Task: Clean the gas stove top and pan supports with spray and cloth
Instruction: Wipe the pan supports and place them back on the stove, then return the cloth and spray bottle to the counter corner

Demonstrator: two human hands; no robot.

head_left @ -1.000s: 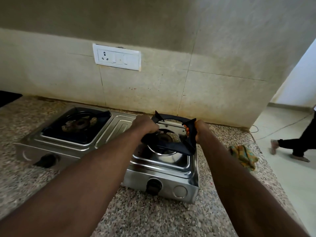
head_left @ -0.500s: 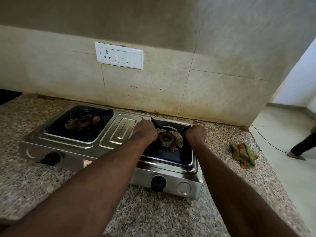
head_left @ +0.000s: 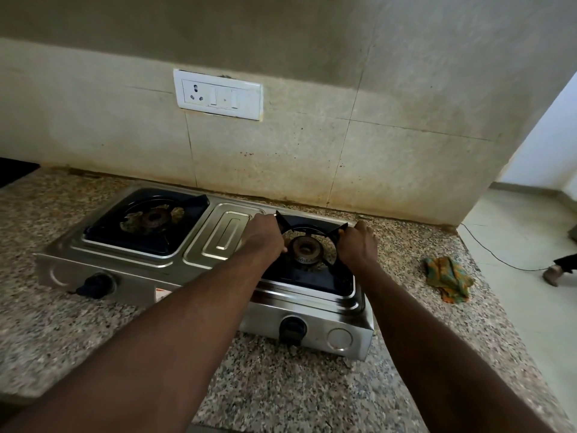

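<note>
While both hands grasp it, the right pan support (head_left: 283,220) lies around the right burner (head_left: 304,250) of the two-burner steel gas stove (head_left: 224,235). The left hand (head_left: 265,235) has its fingers curled over the support's left side. The right hand (head_left: 357,245) clasps the right side, thumb against the rear corner prong. Whether the support sits fully in its well I cannot tell.

The left pan support (head_left: 187,201) rests over the left burner (head_left: 154,217), which looks crusted with residue. Two black knobs, the left knob (head_left: 95,285) and the right knob (head_left: 292,329), stand on the stove's front face.

The stove stands on a speckled granite worktop (head_left: 281,385), close to the tiled wall. A crumpled green and orange cloth (head_left: 448,278) lies on the worktop to the right of the stove, apart from it. A white socket and switch plate (head_left: 218,95) is fixed to the wall above. On the floor at far right runs a thin cable (head_left: 493,254), near a person's shoe (head_left: 551,275).
</note>
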